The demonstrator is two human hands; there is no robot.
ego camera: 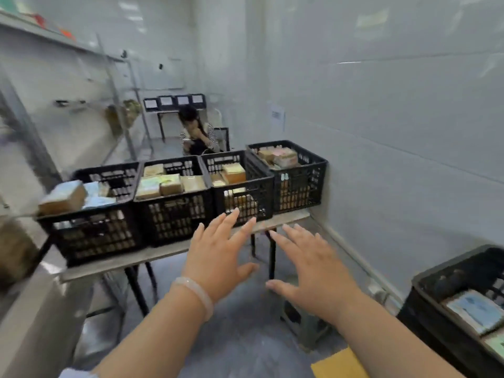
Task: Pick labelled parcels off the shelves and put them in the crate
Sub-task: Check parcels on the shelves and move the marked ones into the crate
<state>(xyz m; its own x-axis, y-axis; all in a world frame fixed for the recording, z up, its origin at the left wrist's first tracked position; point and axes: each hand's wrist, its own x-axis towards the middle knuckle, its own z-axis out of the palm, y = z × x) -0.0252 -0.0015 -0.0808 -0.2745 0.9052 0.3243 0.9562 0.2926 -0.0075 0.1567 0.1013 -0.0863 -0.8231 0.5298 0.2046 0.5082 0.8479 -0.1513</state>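
Pale bangle (194, 296) on its wrist, the left hand (218, 257) hung in the air with fingers straight and fanned, gripping nothing; the right hand (313, 266) floated just beside it, equally spread and empty, the thumbs turned toward each other without touching. Both hovered short of the near edge of the table (163, 252), roughly opposite the third crate (245, 199) of four black ones ranged along it from the left end to the far right corner by the wall. Every crate held brown, labelled parcels, and one parcel (64, 197) seemed to perch on the near left rim of the leftmost crate (92, 233), though it was blurred. The shelves (54, 36) ran along the left wall. With both hands free, I judged the job in hand was fetching another parcel: best taken by its two sides, label up so it could be read, then lowered flat into a gap and not onto a heap, since that perched one looked ready to slide
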